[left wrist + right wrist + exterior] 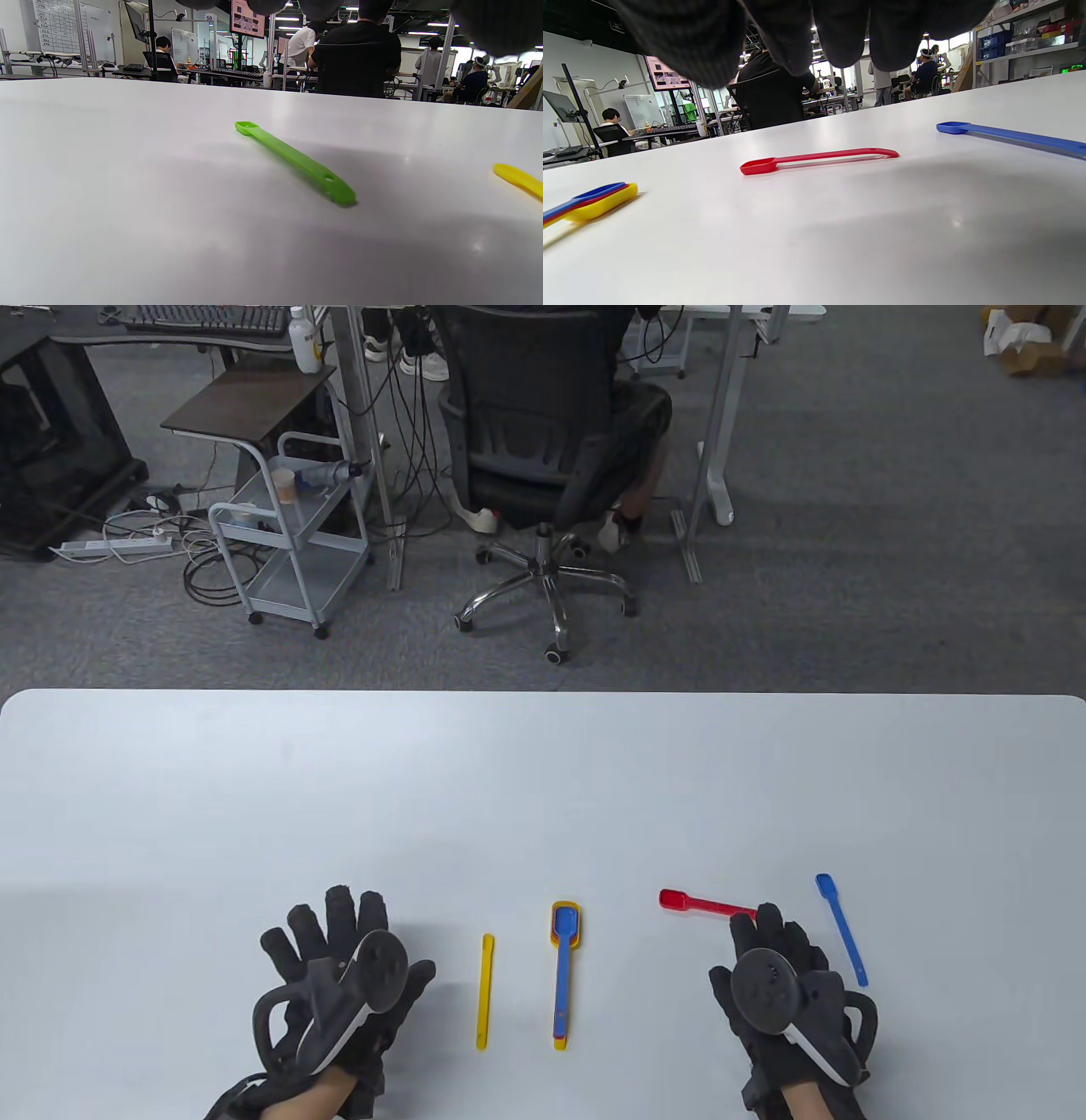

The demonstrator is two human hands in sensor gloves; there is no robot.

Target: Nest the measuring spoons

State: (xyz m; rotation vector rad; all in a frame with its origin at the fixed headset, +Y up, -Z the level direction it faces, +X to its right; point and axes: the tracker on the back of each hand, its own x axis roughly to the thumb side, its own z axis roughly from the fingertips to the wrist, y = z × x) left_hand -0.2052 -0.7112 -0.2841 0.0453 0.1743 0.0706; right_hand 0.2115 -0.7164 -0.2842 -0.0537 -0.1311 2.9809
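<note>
Right hand (785, 984) hovers empty, fingers spread, over the red spoon (704, 904) handle; pinch it flat, then seat it on the nested stack (564, 963); left hand (339, 976) spread, idle.

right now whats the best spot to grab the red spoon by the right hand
Take the red spoon by the handle end, not the bowl. It lies flat on the table with its bowl pointing left and its handle tip nearest the right hand, whose fingers hover over that end. A pinch from above across the thin handle's edges looks easiest, probably lifting the tip first.
</note>
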